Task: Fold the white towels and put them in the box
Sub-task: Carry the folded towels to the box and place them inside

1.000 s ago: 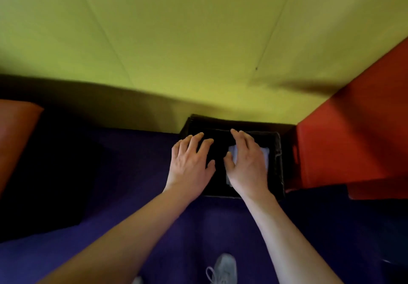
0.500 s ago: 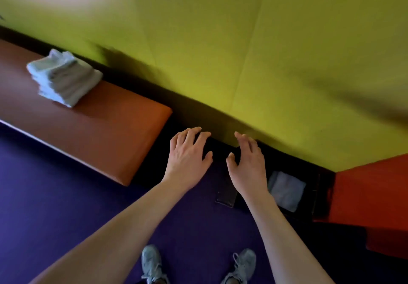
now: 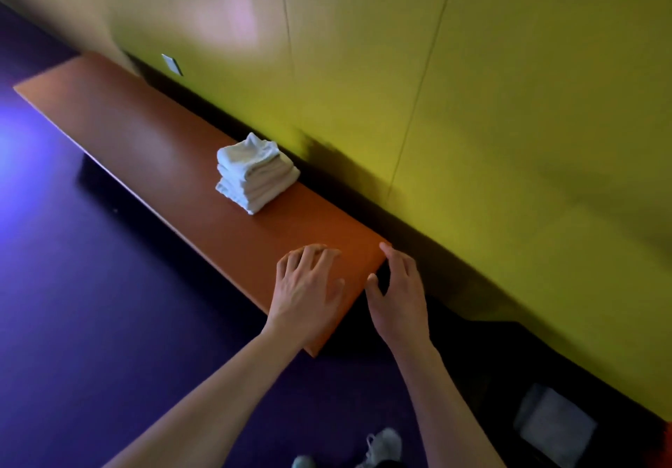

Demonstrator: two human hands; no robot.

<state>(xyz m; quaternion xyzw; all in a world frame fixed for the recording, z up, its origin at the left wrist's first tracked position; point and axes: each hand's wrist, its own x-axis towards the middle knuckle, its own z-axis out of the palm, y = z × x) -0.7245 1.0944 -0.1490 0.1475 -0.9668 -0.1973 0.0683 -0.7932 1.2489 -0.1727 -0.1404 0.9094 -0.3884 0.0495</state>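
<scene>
White towels (image 3: 254, 173) sit stacked on the orange bench (image 3: 152, 140) near the yellow wall (image 3: 472, 104), one more lies in the dark box (image 3: 614, 445) lower right, while both hands, left (image 3: 305, 293) and right (image 3: 400, 300), hover spread and empty over the bench's near end.

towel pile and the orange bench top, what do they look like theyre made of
Towel pile: soft white cloth, probably terry cotton; the layers sag and the folds are rumpled and thick.
Orange bench top: a hard, smooth board, perhaps laminate or painted wood; it has straight, sharp edges and a faint sheen. The blur hides any grain, so the exact material stays open.
</scene>
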